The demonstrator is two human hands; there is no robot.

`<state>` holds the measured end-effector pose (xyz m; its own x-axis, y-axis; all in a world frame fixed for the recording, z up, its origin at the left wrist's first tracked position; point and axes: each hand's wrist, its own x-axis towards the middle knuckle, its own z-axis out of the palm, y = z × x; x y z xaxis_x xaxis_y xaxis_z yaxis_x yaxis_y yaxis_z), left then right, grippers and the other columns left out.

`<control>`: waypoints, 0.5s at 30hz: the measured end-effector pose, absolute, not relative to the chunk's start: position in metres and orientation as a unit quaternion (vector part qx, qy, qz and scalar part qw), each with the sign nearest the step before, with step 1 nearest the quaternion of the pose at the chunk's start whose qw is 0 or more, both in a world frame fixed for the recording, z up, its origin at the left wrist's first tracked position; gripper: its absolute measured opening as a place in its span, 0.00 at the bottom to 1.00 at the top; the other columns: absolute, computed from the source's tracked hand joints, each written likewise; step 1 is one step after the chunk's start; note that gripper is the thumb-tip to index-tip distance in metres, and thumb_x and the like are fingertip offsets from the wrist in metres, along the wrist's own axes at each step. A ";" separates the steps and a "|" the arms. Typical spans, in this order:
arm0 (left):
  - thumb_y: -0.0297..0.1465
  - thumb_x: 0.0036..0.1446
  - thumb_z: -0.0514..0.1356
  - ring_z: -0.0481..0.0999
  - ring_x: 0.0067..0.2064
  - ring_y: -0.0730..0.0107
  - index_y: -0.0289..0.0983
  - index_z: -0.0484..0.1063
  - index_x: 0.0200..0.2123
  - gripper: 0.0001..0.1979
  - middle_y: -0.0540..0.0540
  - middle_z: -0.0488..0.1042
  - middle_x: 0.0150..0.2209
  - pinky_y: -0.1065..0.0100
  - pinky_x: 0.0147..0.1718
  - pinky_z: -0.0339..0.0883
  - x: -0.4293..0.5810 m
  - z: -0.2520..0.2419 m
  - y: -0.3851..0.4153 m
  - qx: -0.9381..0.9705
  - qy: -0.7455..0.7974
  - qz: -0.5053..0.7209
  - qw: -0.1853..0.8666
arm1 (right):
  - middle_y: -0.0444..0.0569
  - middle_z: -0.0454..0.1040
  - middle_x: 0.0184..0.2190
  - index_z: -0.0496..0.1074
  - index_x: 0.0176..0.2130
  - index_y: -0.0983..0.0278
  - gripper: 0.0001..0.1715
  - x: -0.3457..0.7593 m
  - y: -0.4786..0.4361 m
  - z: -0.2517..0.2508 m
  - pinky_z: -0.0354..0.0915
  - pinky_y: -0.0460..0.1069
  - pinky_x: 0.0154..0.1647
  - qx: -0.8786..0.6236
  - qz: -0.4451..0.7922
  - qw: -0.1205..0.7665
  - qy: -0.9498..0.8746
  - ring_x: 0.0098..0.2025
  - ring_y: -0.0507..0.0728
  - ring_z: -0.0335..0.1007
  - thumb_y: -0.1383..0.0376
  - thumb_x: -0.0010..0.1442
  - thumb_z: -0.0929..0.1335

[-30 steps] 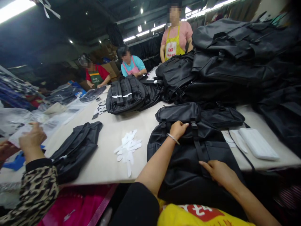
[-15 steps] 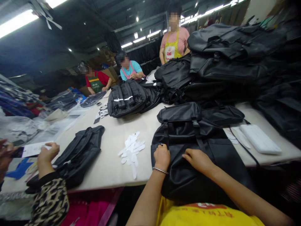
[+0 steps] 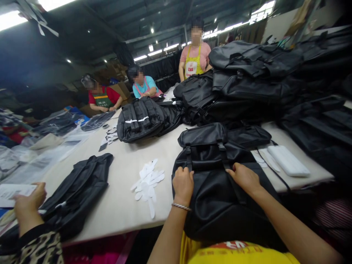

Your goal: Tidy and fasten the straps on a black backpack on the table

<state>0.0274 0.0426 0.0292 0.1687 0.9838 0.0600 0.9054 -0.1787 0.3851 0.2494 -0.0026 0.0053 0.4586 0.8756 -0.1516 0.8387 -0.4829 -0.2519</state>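
Note:
A black backpack [image 3: 211, 198] with two buckled straps lies in front of me at the table's edge, its top flap pointing away. My left hand [image 3: 183, 182], with a twisted bracelet at the wrist, is closed on the lower part of the left strap. My right hand [image 3: 244, 178] pinches the lower part of the right strap [image 3: 224, 156] between thumb and fingers. Left of the backpack is a loose pile of white paper tags [image 3: 150, 183].
Black backpacks are heaped [image 3: 253, 80] at the back right. Another lies left [image 3: 82, 187], beside a co-worker's hand [image 3: 29, 201] holding a white card. A white packet [image 3: 288, 161] sits at right. Three people stand or lean across the cream table [image 3: 118, 205].
The view has shifted slightly right. My right hand has moved up onto the right strap, and my left hand now grips the left strap. The co-worker's hand with the card is farther left.

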 end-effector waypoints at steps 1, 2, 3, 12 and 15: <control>0.40 0.51 0.50 0.66 0.45 0.61 0.39 0.68 0.36 0.14 0.41 0.69 0.40 0.63 0.43 0.58 0.042 0.033 0.051 0.759 0.595 0.195 0.181 | 0.54 0.71 0.31 0.65 0.34 0.64 0.22 0.253 -0.006 0.002 0.56 0.50 0.29 -0.848 0.149 0.056 -0.505 0.34 0.61 0.68 0.50 0.52 0.58; 0.40 0.49 0.53 0.66 0.46 0.63 0.39 0.69 0.36 0.14 0.43 0.69 0.41 0.65 0.45 0.57 0.060 0.035 0.060 0.749 0.560 0.233 0.266 | 0.53 0.71 0.29 0.65 0.32 0.64 0.22 0.254 -0.007 -0.001 0.56 0.50 0.28 -0.845 0.163 0.050 -0.507 0.34 0.61 0.68 0.49 0.52 0.58; 0.40 0.46 0.57 0.66 0.46 0.65 0.39 0.69 0.35 0.14 0.44 0.70 0.40 0.67 0.46 0.57 0.080 0.035 0.072 0.719 0.531 0.255 0.371 | 0.53 0.71 0.28 0.65 0.31 0.64 0.22 0.254 -0.008 -0.004 0.56 0.50 0.28 -0.843 0.174 0.050 -0.507 0.33 0.60 0.68 0.48 0.52 0.58; 0.29 0.49 0.56 0.71 0.27 0.70 0.28 0.67 0.23 0.09 0.43 0.70 0.21 0.67 0.30 0.67 0.208 0.006 0.132 0.387 0.478 0.213 0.759 | 0.50 0.71 0.23 0.64 0.21 0.63 0.22 0.262 -0.005 -0.020 0.53 0.46 0.26 -0.816 0.250 0.097 -0.513 0.29 0.55 0.67 0.51 0.53 0.57; 0.26 0.50 0.54 0.72 0.27 0.70 0.26 0.66 0.24 0.07 0.41 0.71 0.23 0.68 0.28 0.68 0.216 -0.004 0.136 0.293 0.477 0.228 0.797 | 0.51 0.71 0.26 0.65 0.21 0.64 0.23 0.263 -0.007 -0.023 0.52 0.46 0.26 -0.813 0.247 0.099 -0.517 0.31 0.55 0.67 0.53 0.55 0.55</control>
